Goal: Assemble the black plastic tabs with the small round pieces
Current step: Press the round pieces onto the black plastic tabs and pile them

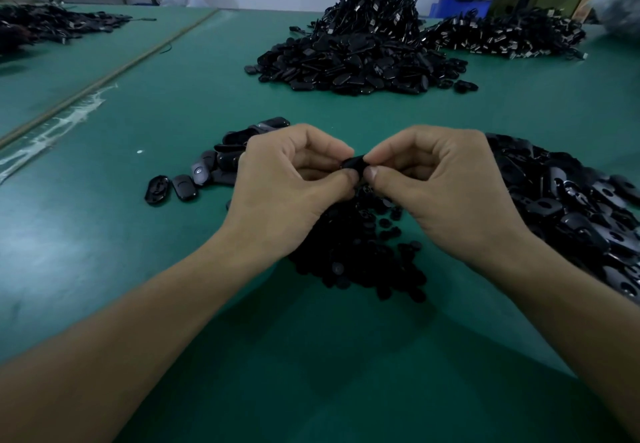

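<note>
Tab point(354, 163), black and glossy, mostly hidden, sits at frame centre, pinched by your left hand point(289, 179) and right hand point(440, 183) with curled fingers, above the round pieces point(360, 255) on the green table point(138, 235).

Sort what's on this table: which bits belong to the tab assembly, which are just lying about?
In the job: black tab, pinched by left hand and right hand; heap of round pieces; tab pile at right; loose tabs at left.
Lying about: far cable heap; connector heap; blue bin; far-left pile.
</note>
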